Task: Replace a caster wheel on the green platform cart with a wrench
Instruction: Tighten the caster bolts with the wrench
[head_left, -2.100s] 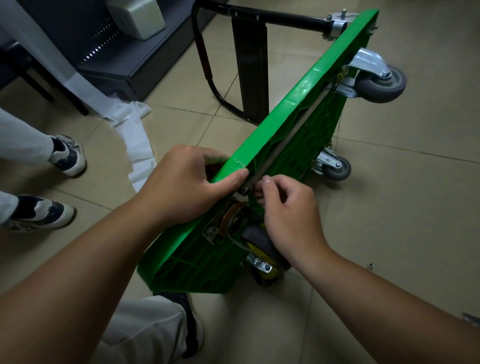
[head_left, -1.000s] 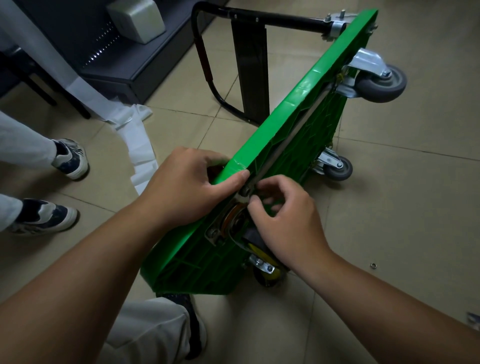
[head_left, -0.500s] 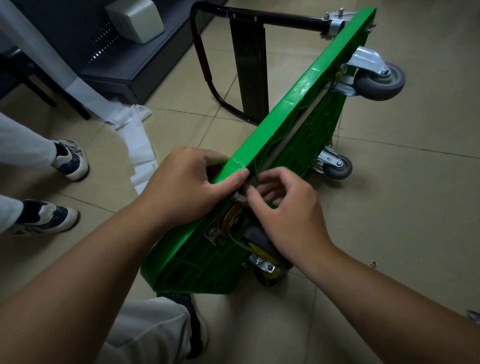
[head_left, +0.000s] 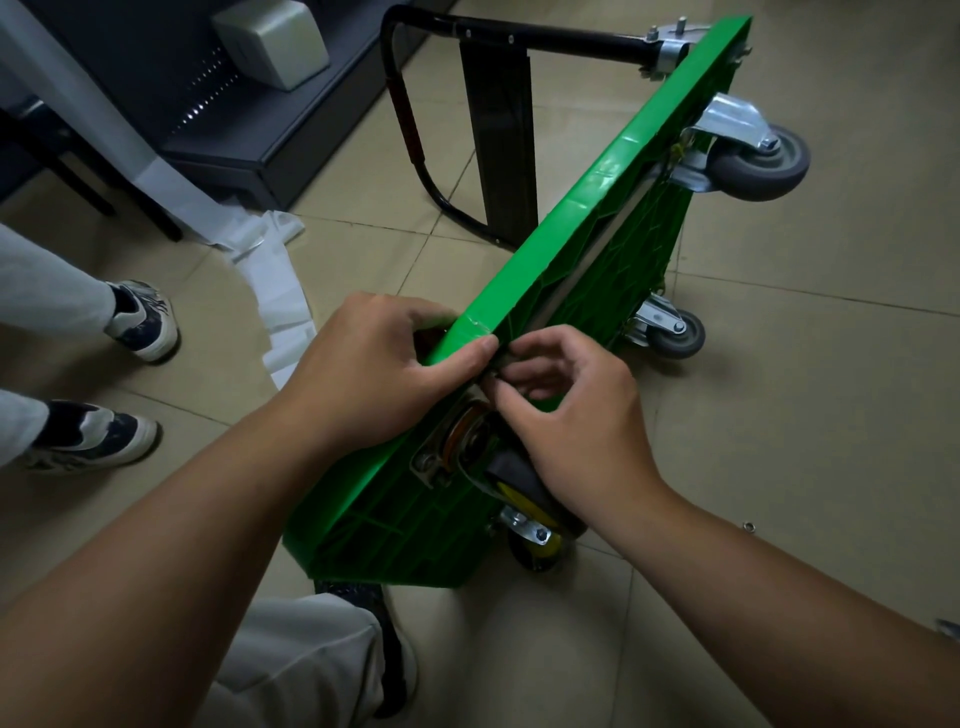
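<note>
While the left hand (head_left: 374, 374) grips the tipped cart's (head_left: 597, 249) upper edge, the right hand (head_left: 571, 415) curls its fingers above the caster (head_left: 537, 548); whether it pinches anything is unclear.

- I'm indoors, in what looks like an office back room or storeroom.
- The floor (head_left: 810, 426) is large beige tiles with dark joints.
- At the far left stands a dark metal cabinet (head_left: 291, 140) with a perforated panel (head_left: 208, 96) and a pale boxy device (head_left: 270, 44) on it.
- A white sheet (head_left: 275, 280) trails down onto the tiles.
- The green platform cart (head_left: 597, 249) stands tipped on its side.
- Another person's sneakers (head_left: 143, 319) are at the left.
</note>
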